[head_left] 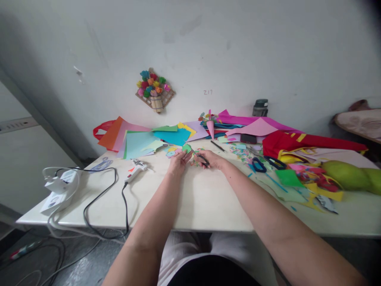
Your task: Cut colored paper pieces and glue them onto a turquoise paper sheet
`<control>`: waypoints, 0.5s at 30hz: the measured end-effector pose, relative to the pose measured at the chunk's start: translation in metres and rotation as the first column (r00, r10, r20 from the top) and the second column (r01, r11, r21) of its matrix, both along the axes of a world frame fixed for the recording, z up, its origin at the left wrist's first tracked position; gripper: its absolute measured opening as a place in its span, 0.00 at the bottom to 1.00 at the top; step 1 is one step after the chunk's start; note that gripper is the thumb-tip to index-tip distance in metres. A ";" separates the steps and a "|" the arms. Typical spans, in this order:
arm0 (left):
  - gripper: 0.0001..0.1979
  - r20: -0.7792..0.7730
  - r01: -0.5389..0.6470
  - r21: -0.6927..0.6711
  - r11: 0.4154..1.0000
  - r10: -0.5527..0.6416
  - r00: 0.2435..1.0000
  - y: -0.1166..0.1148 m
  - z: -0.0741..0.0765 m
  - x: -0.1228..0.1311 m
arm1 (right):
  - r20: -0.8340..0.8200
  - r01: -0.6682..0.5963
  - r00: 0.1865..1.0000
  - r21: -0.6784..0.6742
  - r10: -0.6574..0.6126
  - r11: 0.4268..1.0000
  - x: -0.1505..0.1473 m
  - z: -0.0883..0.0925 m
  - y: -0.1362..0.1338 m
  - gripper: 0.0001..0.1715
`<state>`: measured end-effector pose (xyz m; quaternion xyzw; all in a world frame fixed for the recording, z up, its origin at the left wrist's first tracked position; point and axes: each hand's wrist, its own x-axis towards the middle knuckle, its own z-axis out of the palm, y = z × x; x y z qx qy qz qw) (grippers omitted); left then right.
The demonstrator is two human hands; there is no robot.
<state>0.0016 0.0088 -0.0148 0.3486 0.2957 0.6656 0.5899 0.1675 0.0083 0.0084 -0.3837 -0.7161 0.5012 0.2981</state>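
Above the middle of the white table (214, 206), my left hand (179, 161) pinches a small piece of green paper (187, 147). My right hand (212, 159) is closed on the dark handles of a pair of scissors (203, 159), whose blades point left toward the green paper. Whether the blades touch the paper is too small to tell. Small cut pieces of coloured paper (172, 151) lie behind and between the hands. A black pen (218, 146) rests just beyond my right hand.
A glue gun (135, 171) lies at left, its black cord running to a white power strip (61, 190). Coloured paper sheets (138, 143) spread along the back. Blue-handled scissors (259, 165), paper scraps and a green fruit-like object (342, 174) are at right. A dark bottle (260, 108) stands behind.
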 end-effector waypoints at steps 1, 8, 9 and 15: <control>0.02 0.000 0.001 -0.001 1.000 -0.001 1.000 0.000 0.000 0.000 | -0.001 -0.003 1.000 0.002 0.003 1.000 0.000 0.000 0.000 0.17; 0.03 0.047 0.022 -0.011 1.000 -0.022 0.999 0.000 0.001 0.000 | -0.011 -0.015 1.000 0.003 0.015 1.000 0.001 -0.004 0.004 0.16; 0.03 0.051 0.023 -0.015 1.000 -0.022 0.998 0.000 0.001 0.000 | -0.007 -0.018 1.000 0.002 0.018 1.000 0.001 -0.005 0.005 0.16; 0.03 0.030 0.036 -0.031 0.999 -0.035 0.999 0.000 0.001 0.000 | 0.032 -0.058 0.998 0.024 0.057 0.998 0.001 -0.006 0.006 0.16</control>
